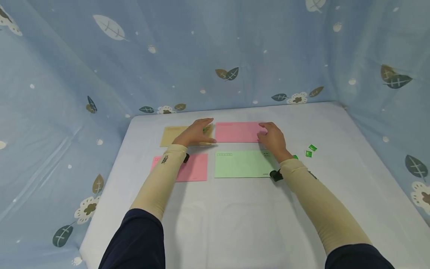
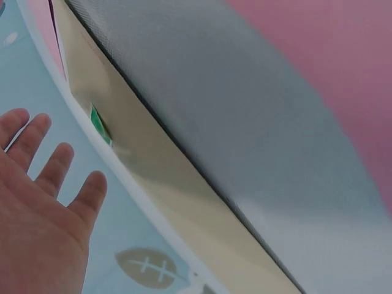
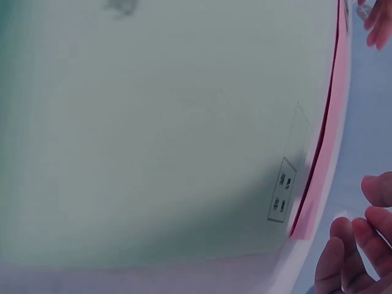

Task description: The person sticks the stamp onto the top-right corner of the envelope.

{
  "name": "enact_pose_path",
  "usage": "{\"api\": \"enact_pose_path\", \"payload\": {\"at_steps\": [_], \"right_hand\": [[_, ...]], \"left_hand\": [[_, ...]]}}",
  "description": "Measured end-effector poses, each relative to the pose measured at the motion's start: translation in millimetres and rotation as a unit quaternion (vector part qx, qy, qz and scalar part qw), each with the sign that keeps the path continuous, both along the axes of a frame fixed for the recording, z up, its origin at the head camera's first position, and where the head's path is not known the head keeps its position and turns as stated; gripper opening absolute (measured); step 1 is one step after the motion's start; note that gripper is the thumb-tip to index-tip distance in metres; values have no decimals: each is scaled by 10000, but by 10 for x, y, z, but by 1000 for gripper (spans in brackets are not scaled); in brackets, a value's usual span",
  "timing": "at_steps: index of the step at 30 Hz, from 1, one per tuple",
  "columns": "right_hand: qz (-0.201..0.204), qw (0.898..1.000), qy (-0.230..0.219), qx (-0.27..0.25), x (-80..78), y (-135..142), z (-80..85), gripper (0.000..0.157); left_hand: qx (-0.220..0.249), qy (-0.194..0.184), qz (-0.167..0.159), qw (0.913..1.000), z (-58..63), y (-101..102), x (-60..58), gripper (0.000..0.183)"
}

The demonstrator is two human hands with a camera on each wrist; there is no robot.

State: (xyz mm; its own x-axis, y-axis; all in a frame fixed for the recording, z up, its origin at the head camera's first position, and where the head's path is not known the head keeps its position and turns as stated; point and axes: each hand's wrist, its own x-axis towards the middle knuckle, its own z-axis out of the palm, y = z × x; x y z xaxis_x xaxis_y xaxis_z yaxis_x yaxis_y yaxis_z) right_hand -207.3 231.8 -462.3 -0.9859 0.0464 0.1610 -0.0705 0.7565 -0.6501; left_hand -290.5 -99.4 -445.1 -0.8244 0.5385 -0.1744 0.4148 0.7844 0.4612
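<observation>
Over the tan envelope [image 1: 171, 134] at the back left hovers my left hand [image 1: 196, 133], its fingers straight and thumb spread, nothing between them. A small green stamp-like square [image 2: 100, 125] lies at that envelope's far edge in the left wrist view. My right hand [image 1: 273, 139] is at the right end of the back pink envelope [image 1: 236, 132], fingers and thumb loosely bent with a gap between them. Nearer me lie a green envelope [image 1: 243, 166] with printed boxes and, partly behind my left forearm, another pink envelope [image 1: 196, 168].
Small green squares lie to the right of my right wrist: one square [image 1: 312, 148] farther back, another square [image 1: 308, 154] beside it, a third partly hidden by the wrist. The white table [image 1: 228, 216] meets a blue leaf-patterned curtain [image 1: 201, 56] at the back and sides.
</observation>
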Motion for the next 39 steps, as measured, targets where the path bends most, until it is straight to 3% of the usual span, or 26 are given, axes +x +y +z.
{"api": "enact_pose_path", "payload": {"at_steps": [8, 15, 22, 39], "right_hand": [[-78, 10000, 21, 41, 47, 40, 17, 43], [-58, 10000, 15, 71, 59, 89, 18, 44], [-287, 9994, -79, 161, 102, 137, 19, 44], [-421, 9990, -101, 132, 133, 248, 11, 46]], "left_hand": [[-35, 132, -114, 9998, -15, 53, -17, 106], [-168, 101, -1, 9998, -28, 113, -29, 106], [-75, 99, -7, 9999, -42, 202, -28, 106], [-170, 193, -88, 9996, -187, 238, -152, 109]]}}
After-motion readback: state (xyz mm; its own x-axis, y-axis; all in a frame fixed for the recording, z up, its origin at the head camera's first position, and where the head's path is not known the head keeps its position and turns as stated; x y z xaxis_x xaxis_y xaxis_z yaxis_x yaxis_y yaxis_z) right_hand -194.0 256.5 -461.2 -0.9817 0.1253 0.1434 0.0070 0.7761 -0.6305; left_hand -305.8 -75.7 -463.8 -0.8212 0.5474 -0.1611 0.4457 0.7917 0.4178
